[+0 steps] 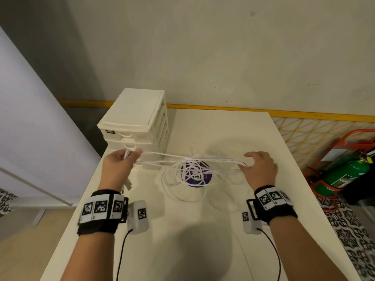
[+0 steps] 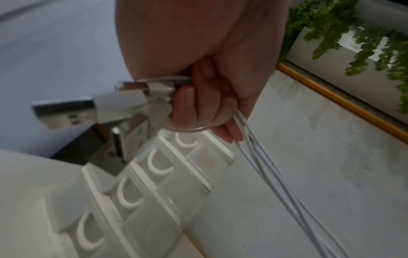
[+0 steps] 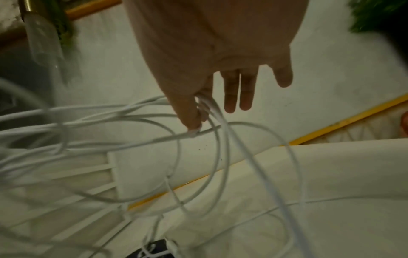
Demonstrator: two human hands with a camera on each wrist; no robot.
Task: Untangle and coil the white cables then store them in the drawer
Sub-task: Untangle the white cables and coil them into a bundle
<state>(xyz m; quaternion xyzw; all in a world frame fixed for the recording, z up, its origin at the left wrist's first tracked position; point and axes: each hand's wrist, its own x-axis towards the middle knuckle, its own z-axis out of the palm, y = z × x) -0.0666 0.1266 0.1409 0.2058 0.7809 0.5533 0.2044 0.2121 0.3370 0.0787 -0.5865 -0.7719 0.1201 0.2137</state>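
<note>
- The bench (image 1: 203,230) is pale, and both wrists wear black bands with square black-and-white tags.
- The left hand (image 1: 119,165) is up over the left side of the bench. Its fingers (image 2: 194,108) are curled tight round a bunch of the white cables (image 1: 194,169). The metal plug ends (image 2: 92,111) stick out of the fist.
- The right hand (image 1: 260,167) is over on the right. Its thumb and first finger pinch some cable strands, and the other fingers (image 3: 238,90) are straight and spread.
- The cables stretch between the two hands. The rest sags in a messy tangle in the middle of the bench, on top of a round purple disc (image 1: 197,176).
- Farther back on the left stands a white set of drawers (image 1: 138,118). All the drawers that show are pushed in, so what is inside is hidden.
</note>
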